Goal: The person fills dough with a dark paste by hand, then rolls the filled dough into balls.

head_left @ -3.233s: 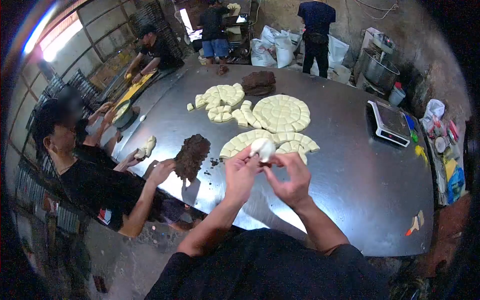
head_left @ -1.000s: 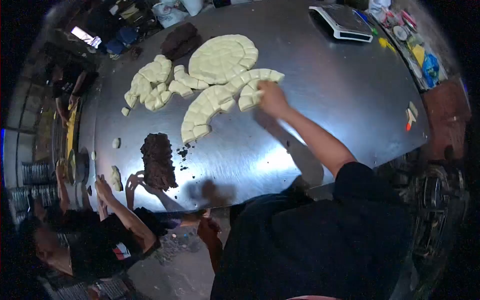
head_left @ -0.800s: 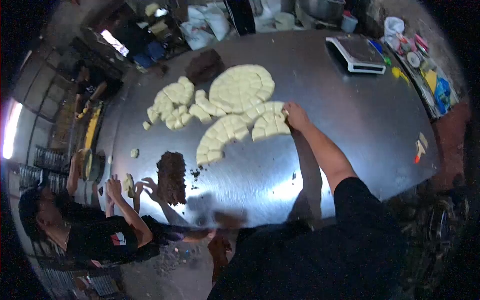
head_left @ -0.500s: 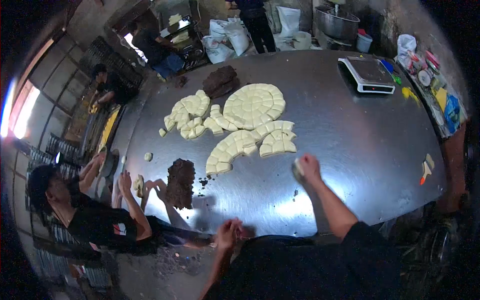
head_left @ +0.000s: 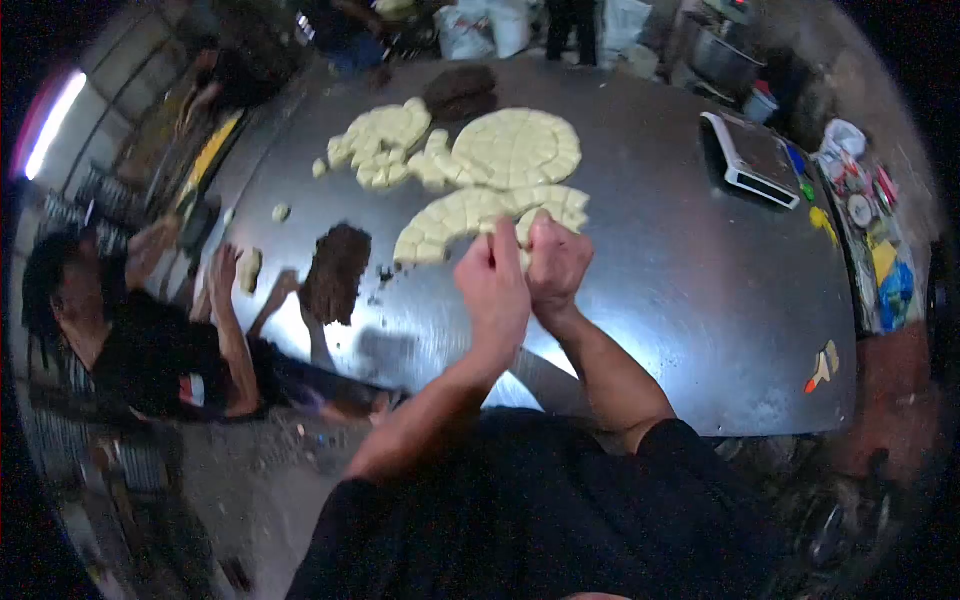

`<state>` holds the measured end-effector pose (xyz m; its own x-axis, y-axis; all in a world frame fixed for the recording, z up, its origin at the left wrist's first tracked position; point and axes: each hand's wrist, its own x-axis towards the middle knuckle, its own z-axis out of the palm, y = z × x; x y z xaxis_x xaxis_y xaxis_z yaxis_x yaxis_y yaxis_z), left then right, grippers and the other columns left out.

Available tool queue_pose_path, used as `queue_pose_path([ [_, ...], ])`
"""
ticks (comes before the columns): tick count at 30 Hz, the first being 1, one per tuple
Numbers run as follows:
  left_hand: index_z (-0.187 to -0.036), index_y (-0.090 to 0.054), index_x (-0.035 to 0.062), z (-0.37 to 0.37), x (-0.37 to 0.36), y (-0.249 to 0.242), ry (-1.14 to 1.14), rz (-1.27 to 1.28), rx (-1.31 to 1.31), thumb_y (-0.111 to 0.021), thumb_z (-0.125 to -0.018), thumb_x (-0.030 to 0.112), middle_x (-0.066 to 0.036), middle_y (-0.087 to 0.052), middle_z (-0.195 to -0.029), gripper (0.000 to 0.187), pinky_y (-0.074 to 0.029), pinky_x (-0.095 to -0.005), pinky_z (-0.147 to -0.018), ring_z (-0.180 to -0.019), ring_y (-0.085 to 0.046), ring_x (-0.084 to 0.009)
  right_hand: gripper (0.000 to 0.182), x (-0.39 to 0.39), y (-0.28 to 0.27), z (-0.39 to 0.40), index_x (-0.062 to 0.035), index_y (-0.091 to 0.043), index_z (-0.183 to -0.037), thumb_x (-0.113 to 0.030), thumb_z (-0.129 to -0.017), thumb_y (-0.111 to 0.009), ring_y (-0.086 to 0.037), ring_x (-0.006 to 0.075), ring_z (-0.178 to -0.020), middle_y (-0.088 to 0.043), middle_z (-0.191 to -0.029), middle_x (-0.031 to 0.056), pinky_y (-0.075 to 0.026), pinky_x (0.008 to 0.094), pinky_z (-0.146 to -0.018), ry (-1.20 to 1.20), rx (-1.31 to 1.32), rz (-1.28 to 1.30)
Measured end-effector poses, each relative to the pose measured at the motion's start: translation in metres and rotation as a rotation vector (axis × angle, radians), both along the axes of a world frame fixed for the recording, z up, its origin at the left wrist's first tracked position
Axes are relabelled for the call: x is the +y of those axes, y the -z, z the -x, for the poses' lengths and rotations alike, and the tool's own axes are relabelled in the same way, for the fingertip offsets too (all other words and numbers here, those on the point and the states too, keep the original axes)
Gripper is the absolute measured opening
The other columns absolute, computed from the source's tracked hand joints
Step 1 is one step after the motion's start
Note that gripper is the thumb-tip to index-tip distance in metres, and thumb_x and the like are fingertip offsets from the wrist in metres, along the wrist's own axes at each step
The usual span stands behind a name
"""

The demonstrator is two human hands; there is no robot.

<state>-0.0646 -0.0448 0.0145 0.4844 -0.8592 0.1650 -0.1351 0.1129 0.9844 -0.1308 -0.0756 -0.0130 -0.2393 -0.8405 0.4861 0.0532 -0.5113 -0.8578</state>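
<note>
My left hand (head_left: 495, 290) and my right hand (head_left: 558, 262) are brought together over the table, both closed, in front of the cut dough. A small pale piece of dough (head_left: 525, 260) shows between them, mostly hidden by my fingers. Right behind my hands, a curved strip of scored dough (head_left: 440, 225) lies on the metal, its right end partly covered by them. Farther back sits a round of dough (head_left: 515, 145) cut into many pieces, with more loose dough pieces (head_left: 385, 135) to its left.
A dark brown crumbly slab (head_left: 338, 275) lies left of my hands, and another dark mass (head_left: 460, 92) sits behind the dough. At the left, a co-worker's hands (head_left: 222, 285) are by a dough piece. A scale (head_left: 752, 165) stands back right; a scraper (head_left: 824, 366) lies near the right edge.
My left hand has come up from near my body, and my right hand has moved left and away from me to meet it. The camera view has shifted too.
</note>
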Motion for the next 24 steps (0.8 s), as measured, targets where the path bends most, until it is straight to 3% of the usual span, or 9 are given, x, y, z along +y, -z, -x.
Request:
queue_pose_path([
  [5,-0.067,-0.057,0.0007,-0.072,0.024,0.026,0.281,-0.154,0.463,-0.034,-0.100,0.050,-0.006,-0.052,-0.061,0.064,-0.041,-0.0301,-0.058,-0.055,-0.045,-0.0166,0.041,0.060,-0.011,-0.024,0.0000,-0.051,-0.062,-0.029,-0.090,-0.047,-0.046,0.0171,-0.046,-0.051,-0.051,0.0065,-0.035,0.0349,-0.046,-0.233,0.017,-0.062],
  [10,-0.103,-0.058,0.0014,-0.171,0.061,0.116,0.044,-0.267,0.794,-0.044,-0.099,0.041,-0.011,-0.062,-0.092,0.042,-0.049,-0.0316,-0.072,-0.072,-0.058,-0.0197,0.016,0.040,0.074,-0.068,-0.0025,-0.069,-0.083,-0.016,-0.074,-0.070,-0.062,0.0263,-0.094,-0.065,-0.097,0.0145,-0.047,0.0362,-0.083,-0.687,0.495,0.094],
  [12,-0.105,-0.060,0.0037,-0.209,0.105,0.159,0.251,-0.232,-0.712,-0.059,-0.093,0.026,-0.008,-0.061,-0.102,0.026,-0.050,-0.0333,-0.076,-0.087,-0.060,-0.0208,0.022,0.037,0.096,-0.094,-0.0039,-0.069,-0.093,-0.013,-0.073,-0.068,-0.062,0.0258,-0.092,-0.065,-0.094,0.0130,-0.048,0.0358,-0.080,-0.989,0.523,-0.218],
  [13,-0.105,-0.060,0.0037,-0.216,0.117,0.170,0.248,-0.241,-0.707,-0.059,-0.093,0.026,-0.008,-0.061,-0.102,0.026,-0.050,-0.0333,-0.076,-0.087,-0.060,-0.0208,0.024,0.034,0.098,-0.110,-0.0023,-0.068,-0.097,-0.010,-0.075,-0.066,-0.061,0.0257,-0.097,-0.065,-0.096,0.0125,-0.048,0.0365,-0.080,-0.978,0.576,-0.373],
  [15,-0.118,-0.051,0.0022,-0.226,0.137,0.184,-0.043,-0.325,0.771,-0.055,-0.091,0.017,-0.016,-0.061,-0.109,0.031,-0.049,-0.0400,-0.086,-0.093,-0.062,-0.0286,0.027,0.006,0.117,-0.153,-0.0016,-0.066,-0.102,-0.011,-0.077,-0.066,-0.060,0.0319,-0.099,-0.064,-0.103,0.0157,-0.049,0.0393,-0.081,-0.744,0.696,-0.043],
  [16,-0.118,-0.051,0.0022,-0.235,0.147,0.190,-0.041,-0.336,0.775,-0.055,-0.091,0.017,-0.016,-0.061,-0.109,0.031,-0.049,-0.0400,-0.086,-0.093,-0.062,-0.0286,0.032,-0.011,0.130,-0.179,-0.0007,-0.063,-0.108,-0.012,-0.078,-0.065,-0.059,0.0338,-0.099,-0.062,-0.107,0.0175,-0.049,0.0400,-0.082,-0.696,0.743,0.078],
  [18,-0.106,-0.060,0.0051,-0.250,0.163,0.198,-0.033,-0.151,-0.795,-0.058,-0.088,0.007,-0.006,-0.062,-0.098,0.018,-0.049,-0.0346,-0.080,-0.091,-0.060,-0.0209,0.042,-0.043,0.159,-0.237,0.0010,-0.054,-0.120,-0.012,-0.080,-0.062,-0.058,0.0358,-0.101,-0.059,-0.113,0.0197,-0.048,0.0409,-0.085,-0.658,0.874,0.252],
  [21,-0.089,-0.053,0.0058,-0.248,0.174,0.175,-0.092,-0.516,-0.366,-0.055,-0.088,0.009,-0.005,-0.055,-0.083,0.004,-0.045,-0.0323,-0.071,-0.078,-0.052,-0.0177,0.034,-0.074,0.208,-0.308,0.0052,-0.050,-0.114,-0.005,-0.081,-0.048,-0.058,0.0353,-0.094,-0.058,-0.101,0.0177,-0.048,0.0406,-0.084,-0.515,0.773,0.682],
  [24,-0.080,-0.053,0.0024,-0.272,0.199,0.193,0.108,-0.579,-0.463,-0.056,-0.088,0.010,-0.009,-0.053,-0.073,0.011,-0.045,-0.0327,-0.065,-0.069,-0.051,-0.0169,0.011,-0.071,0.219,-0.325,-0.0018,-0.054,-0.088,-0.007,-0.079,-0.048,-0.056,0.0317,-0.086,-0.053,-0.089,0.0157,-0.046,0.0437,-0.076,-0.595,1.060,0.447],
])
